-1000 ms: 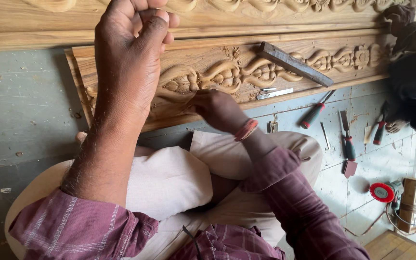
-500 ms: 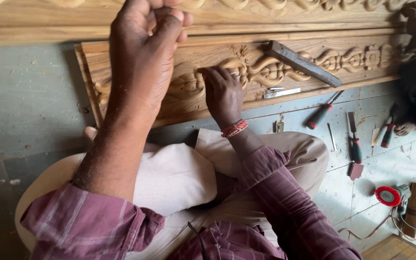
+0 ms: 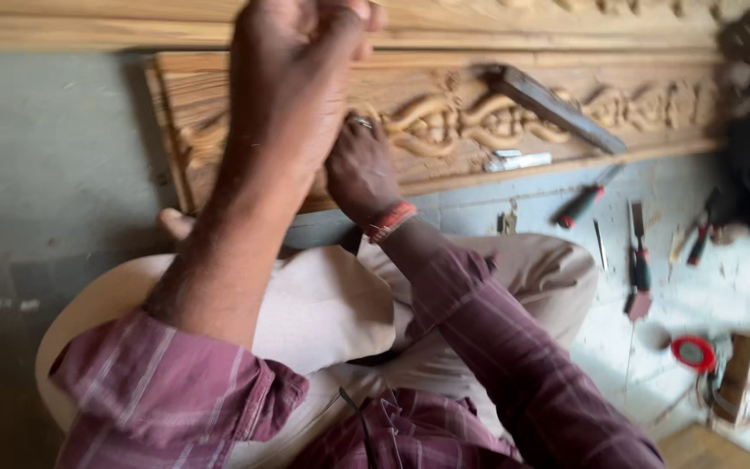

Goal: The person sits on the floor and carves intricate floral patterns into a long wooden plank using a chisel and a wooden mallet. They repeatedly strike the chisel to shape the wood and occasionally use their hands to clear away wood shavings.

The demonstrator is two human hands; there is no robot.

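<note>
Carved wooden plank (image 3: 444,122) lies on the floor ahead of the folded knees, long axis running left to right, its scrollwork band following that line. Left hand (image 3: 292,82) is raised above it, fingers curled shut; its contents cannot be told. Right hand (image 3: 359,169) rests on the carving, closed on something too blurred to identify. Flat grey bar (image 3: 557,108) lies slanted across the plank.
</note>
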